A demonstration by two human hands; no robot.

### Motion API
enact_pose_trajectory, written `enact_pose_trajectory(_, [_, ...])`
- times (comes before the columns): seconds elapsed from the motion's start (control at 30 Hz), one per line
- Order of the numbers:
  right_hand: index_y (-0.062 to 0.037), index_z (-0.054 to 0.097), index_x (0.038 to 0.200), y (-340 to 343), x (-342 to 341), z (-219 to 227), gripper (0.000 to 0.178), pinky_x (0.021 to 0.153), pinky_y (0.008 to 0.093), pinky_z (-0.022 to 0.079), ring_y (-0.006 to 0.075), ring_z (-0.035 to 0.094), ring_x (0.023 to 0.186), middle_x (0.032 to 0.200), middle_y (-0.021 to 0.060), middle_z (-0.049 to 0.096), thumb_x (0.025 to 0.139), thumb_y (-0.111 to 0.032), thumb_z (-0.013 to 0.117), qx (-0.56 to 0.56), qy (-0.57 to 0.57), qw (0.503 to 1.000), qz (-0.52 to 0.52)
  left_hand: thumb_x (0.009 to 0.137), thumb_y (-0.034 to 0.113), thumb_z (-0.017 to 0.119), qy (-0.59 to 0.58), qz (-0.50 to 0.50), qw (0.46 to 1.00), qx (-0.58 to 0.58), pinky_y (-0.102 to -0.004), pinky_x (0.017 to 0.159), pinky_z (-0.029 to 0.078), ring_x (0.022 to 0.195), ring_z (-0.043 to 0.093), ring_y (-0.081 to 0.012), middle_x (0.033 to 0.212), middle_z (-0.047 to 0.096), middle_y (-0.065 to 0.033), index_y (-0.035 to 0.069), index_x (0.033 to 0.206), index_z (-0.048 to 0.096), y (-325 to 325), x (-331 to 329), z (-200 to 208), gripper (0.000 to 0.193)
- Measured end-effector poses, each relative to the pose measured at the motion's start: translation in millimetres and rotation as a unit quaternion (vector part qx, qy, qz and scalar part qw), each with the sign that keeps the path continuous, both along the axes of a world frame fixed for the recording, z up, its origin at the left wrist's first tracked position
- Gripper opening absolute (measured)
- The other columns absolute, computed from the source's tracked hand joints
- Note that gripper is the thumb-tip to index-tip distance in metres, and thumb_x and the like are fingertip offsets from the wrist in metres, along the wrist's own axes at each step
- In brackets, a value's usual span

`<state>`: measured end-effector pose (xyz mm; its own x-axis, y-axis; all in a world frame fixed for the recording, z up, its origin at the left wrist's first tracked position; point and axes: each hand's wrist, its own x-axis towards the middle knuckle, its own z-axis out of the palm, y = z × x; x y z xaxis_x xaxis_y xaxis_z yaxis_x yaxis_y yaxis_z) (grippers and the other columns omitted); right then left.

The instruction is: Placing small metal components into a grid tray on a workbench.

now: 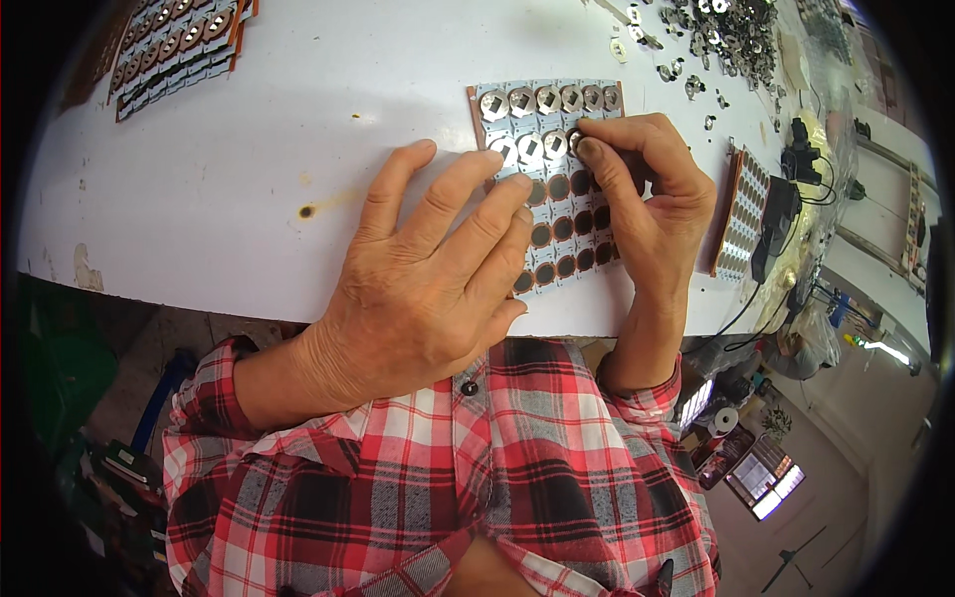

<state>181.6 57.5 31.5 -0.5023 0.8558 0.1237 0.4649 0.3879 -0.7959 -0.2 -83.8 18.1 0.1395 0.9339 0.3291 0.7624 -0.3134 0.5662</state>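
A circuit board panel point(559, 214) with rows of round spots lies on the white table in front of me. Shiny round metal clips point(547, 99) sit along its far row and on part of the second row. The nearer rows show bare dark round pads point(563, 227). My right hand point(652, 184) pinches a metal clip point(576, 142) between thumb and forefinger at the second row, its fingers partly covering it. My left hand point(418, 269) is spread open, fingertips resting on the panel's left edge and hiding part of it.
Loose metal clips point(731, 40) lie in a pile at the far right. Stacked panels point(184, 50) lie at the far left. Another panel stack point(741, 214) is at the right, beside a black power strip point(776, 229) with cables. The table's near edge runs close to my shirt.
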Motion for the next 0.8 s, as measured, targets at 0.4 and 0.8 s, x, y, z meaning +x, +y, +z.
enact_pose_trajectory(0.4, [0.0019,0.076,0.121,0,46,5,0.024,0.076,0.0213,0.053,0.0059,0.066,0.086,0.098,0.0019,0.075,0.097,0.003,0.073,0.122,0.051,0.976,-0.173,0.067,0.028,0.088,0.006,-0.012,1.0,-0.007,-0.0621,0.113,0.039,0.133,0.057,-0.0396,0.137,0.065,-0.0178,-0.003,0.122,0.07,3,-4,5,0.065])
enact_pose_trajectory(0.8, [-0.0032,0.079,0.114,16,66,-4,0.024,0.071,0.0228,0.05,0.0111,0.068,0.089,0.105,0.0061,0.074,0.093,0.006,0.072,0.168,-0.111,0.978,-0.052,0.065,0.028,0.089,0.021,-0.011,1.0,-0.01,-0.0613,0.114,0.04,0.135,0.056,-0.0387,0.138,0.065,-0.0172,-0.002,0.122,0.071,3,-5,3,0.066])
